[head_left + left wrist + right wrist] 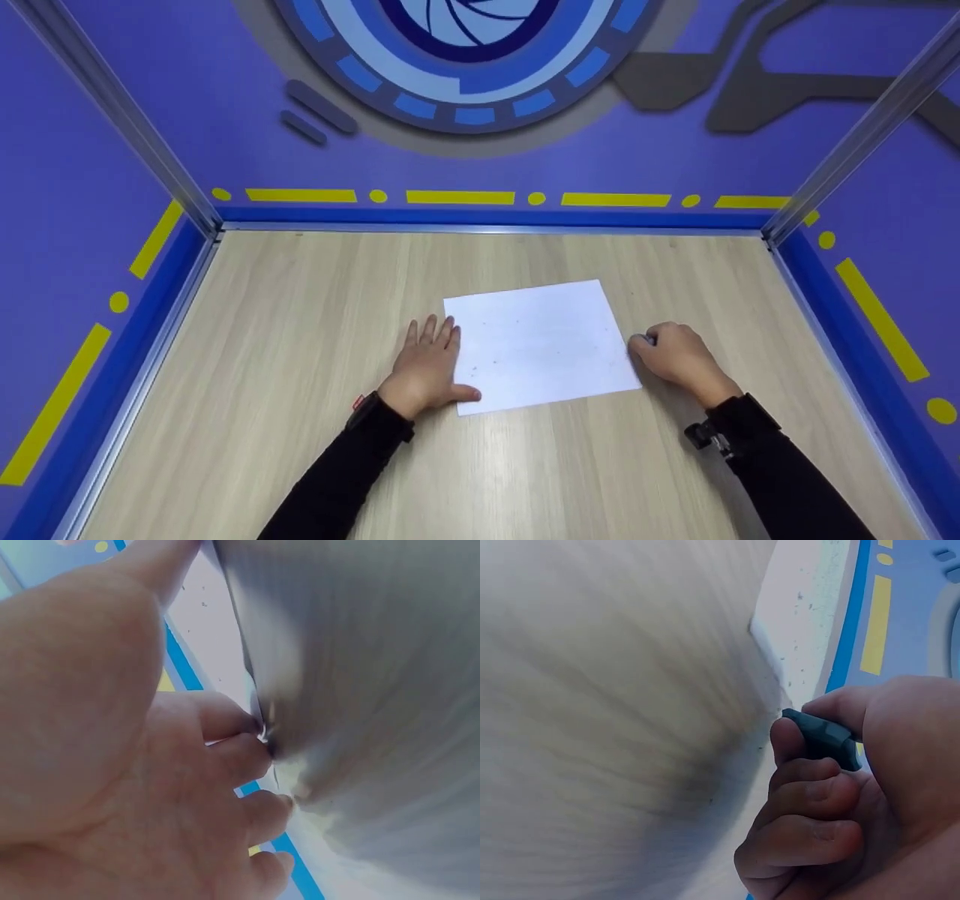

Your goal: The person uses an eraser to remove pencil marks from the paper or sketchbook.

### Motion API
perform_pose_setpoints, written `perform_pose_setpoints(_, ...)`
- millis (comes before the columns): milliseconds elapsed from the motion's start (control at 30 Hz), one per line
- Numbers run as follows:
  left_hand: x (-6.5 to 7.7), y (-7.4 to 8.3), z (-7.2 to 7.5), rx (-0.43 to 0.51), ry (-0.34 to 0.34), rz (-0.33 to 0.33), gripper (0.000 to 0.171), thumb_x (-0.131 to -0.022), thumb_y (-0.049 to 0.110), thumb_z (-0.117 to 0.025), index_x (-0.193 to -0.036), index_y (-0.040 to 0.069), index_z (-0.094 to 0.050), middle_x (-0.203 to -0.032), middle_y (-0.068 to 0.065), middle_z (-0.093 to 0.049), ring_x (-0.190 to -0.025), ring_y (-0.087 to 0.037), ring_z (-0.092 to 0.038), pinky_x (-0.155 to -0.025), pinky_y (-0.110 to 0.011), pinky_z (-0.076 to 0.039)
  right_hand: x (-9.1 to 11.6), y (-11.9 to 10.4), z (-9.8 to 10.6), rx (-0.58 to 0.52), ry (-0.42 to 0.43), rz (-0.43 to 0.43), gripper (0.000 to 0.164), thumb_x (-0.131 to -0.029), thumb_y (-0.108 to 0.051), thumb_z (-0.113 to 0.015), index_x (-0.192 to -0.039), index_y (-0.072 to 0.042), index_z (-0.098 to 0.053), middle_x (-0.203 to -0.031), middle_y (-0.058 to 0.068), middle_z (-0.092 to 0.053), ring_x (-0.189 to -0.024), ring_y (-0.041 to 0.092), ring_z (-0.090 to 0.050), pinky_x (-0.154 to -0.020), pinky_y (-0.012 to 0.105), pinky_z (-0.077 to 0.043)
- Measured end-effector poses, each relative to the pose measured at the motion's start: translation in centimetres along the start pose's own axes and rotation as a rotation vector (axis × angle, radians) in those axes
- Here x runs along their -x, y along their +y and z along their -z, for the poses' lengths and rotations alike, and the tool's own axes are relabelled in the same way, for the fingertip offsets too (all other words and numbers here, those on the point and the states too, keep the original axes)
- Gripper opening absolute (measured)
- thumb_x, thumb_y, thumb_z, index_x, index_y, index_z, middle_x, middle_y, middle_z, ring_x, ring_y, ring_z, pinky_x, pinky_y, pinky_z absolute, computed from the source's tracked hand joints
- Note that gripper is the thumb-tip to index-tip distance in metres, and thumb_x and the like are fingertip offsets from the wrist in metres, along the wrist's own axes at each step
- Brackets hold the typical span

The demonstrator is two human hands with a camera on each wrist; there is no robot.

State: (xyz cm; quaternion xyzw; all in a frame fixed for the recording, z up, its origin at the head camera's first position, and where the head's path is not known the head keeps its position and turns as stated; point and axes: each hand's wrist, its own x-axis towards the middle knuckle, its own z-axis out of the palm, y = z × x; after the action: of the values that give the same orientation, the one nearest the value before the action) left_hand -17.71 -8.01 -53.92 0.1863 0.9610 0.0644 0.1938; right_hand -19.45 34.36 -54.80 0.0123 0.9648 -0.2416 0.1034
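Note:
A white sheet of paper (544,349) lies slightly askew on the wooden table, with small dark specks scattered over it. My left hand (426,369) rests at its left edge, fingers extended away from me and thumb over the near left corner. In the left wrist view the fingertips of my left hand (187,765) meet the sheet's edge. Just off the right edge of the paper, my right hand (679,356) pinches a small dark eraser (825,739) between thumb and index finger. The other fingers of my right hand (810,817) are curled into the palm.
The wooden table (300,322) is enclosed by purple-blue panels at the back (480,172) and both sides. Metal strips (487,228) run along the panel bases. A dark strap with a small device (712,435) sits on the right wrist.

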Motion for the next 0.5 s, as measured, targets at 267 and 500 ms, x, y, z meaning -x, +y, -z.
perform_pose_setpoints(267, 0.1, -0.9, 0.4, 0.059, 0.023, -0.040, 0.117, -0.094, 0.065, -0.080, -0.173, -0.004, -0.028, -0.185, -0.023, -0.018, -0.173, -0.046, -0.012, -0.141, -0.065, -0.009, 0.1, 0.5, -0.2, 0.004, -0.041, -0.040, 0.047, -0.109, -0.038, -0.057, -0.069, -0.015, -0.046, -0.066, -0.002, -0.042, -0.062, 0.019, -0.046, -0.061, 0.033, -0.038)
perform_pose_setpoints(500, 0.5, -2.4, 1.2, 0.130, 0.013, -0.040, 0.100, -0.103, 0.052, -0.074, -0.171, -0.007, -0.030, -0.182, -0.027, -0.022, -0.172, -0.048, -0.018, -0.141, -0.063, -0.010, 0.6, 0.8, 1.5, 0.107, -0.086, -0.127, 0.068, -0.108, -0.060, -0.058, -0.105, 0.004, -0.079, -0.089, 0.016, -0.071, -0.076, 0.028, -0.064, -0.065, 0.036, -0.048)
